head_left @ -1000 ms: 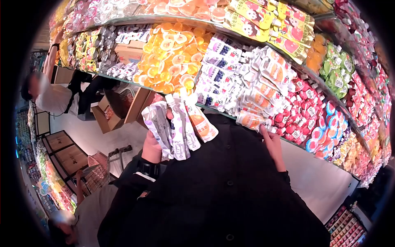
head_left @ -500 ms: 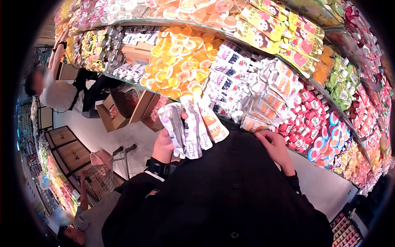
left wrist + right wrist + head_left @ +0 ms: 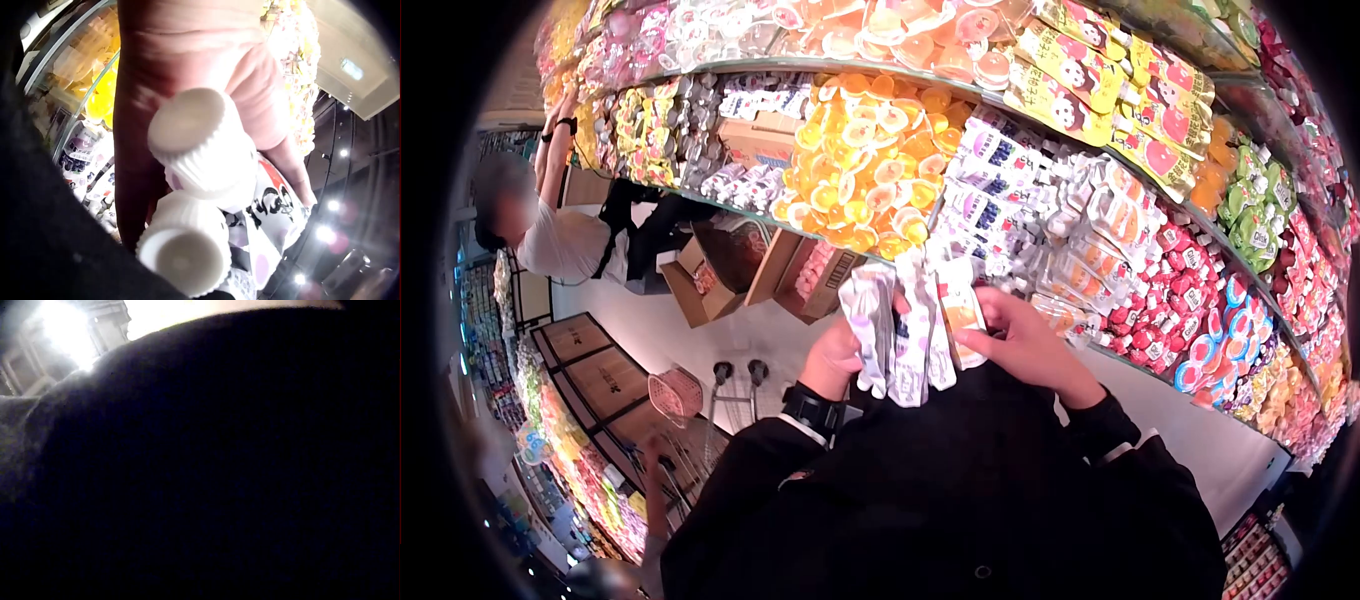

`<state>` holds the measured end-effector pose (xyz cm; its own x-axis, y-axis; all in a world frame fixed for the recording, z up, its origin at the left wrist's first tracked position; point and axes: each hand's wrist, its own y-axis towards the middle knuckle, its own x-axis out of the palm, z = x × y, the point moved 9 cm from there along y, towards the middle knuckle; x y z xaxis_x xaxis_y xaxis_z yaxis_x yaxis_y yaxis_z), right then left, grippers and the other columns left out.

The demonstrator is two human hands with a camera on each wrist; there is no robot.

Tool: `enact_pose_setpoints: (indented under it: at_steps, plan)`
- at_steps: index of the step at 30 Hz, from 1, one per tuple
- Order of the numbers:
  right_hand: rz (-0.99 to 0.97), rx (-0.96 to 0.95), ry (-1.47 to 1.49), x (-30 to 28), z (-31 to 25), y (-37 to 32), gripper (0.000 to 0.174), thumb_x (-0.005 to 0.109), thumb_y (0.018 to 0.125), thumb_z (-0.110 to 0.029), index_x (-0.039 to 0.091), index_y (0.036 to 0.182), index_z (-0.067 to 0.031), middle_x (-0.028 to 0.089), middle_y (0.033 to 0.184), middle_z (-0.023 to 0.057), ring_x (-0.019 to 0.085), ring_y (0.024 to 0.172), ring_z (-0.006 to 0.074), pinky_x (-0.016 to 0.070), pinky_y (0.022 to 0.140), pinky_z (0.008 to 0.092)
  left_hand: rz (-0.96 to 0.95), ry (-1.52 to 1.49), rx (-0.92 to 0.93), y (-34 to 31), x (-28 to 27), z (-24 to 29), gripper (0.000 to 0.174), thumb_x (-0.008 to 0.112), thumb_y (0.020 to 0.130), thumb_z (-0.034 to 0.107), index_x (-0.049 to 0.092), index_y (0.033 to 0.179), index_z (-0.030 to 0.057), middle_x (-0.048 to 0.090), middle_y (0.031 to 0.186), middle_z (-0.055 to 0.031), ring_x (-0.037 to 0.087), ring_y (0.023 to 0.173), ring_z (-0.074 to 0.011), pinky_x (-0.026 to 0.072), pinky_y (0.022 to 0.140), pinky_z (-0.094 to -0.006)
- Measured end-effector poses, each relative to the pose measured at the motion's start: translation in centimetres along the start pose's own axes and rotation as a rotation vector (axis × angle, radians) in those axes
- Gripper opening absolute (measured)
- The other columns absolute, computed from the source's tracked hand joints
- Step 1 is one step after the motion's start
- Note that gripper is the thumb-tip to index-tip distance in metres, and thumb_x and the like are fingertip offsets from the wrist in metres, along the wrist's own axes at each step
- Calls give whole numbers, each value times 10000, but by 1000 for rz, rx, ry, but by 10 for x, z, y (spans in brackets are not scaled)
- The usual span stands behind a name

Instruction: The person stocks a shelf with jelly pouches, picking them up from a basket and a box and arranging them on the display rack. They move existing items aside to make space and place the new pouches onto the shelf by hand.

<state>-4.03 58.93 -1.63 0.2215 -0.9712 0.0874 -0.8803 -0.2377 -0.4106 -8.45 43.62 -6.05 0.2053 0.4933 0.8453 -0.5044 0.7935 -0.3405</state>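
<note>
In the head view my left hand [image 3: 835, 350] grips a fanned bunch of spouted jelly pouches. Those on the left are white and purple pouches [image 3: 910, 355]; at the right end is an orange-printed pouch [image 3: 960, 310]. My right hand [image 3: 1040, 350] pinches that pouch at its right edge, thumb across its front and fingers partly hidden behind. The left wrist view shows white ribbed caps [image 3: 194, 131] close below the palm, with my left fingers around the pouches. Dark cloth [image 3: 200, 456] fills most of the right wrist view, hiding the right hand's work there.
Behind the hands a display shelf holds orange jelly cups [image 3: 860, 170], blueberry pouches [image 3: 990, 190], orange pouches [image 3: 1100, 250] and red packs [image 3: 1165, 300]. Open cardboard boxes [image 3: 790, 270] and a cart [image 3: 735, 400] stand at left. A person in a white shirt [image 3: 565, 245] reaches toward the shelf.
My right hand has left the shelf's front edge, where it touched an orange pouch, and moved left to the bunch, where it pinches the end pouch. The left hand keeps its hold.
</note>
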Motion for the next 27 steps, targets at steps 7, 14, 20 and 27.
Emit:
enact_pose_setpoints:
  at_steps: [7, 14, 20, 27]
  plan:
    - [298, 81, 457, 9, 45, -47, 422, 607, 900, -138, 419, 1267, -49, 608, 1088, 63, 593, 1022, 162, 463, 909, 305, -25, -52, -185, -11, -11, 36, 391, 656, 795, 413, 593, 824, 28, 556, 1120, -273, 596, 986, -329, 533, 793, -402]
    - [1188, -49, 941, -74, 64, -109, 425, 583, 892, -61, 403, 1277, -74, 557, 1185, 85, 581, 1057, 198, 496, 882, 348, -234, -14, -252, 18, -5, 86, 437, 760, 716, 430, 641, 935, 71, 456, 1288, -309, 575, 1065, -333, 500, 875, -401]
    - [1220, -97, 843, -109, 71, -93, 250, 667, 843, -70, 477, 1005, -66, 616, 930, 48, 634, 878, 146, 541, 747, 258, -415, 65, -341, 42, 21, 90, 498, 797, 664, 411, 644, 1036, 116, 367, 1354, -329, 471, 1191, -373, 446, 932, -451]
    - [1355, 311, 440, -111, 68, -100, 378, 729, 799, -340, 531, 739, -24, 627, 697, 89, 635, 574, 137, 505, 475, 220, -530, 9, -405, 60, 38, 67, 595, 823, 631, 373, 618, 1128, 118, 314, 1394, -316, 423, 1240, -360, 389, 987, -433]
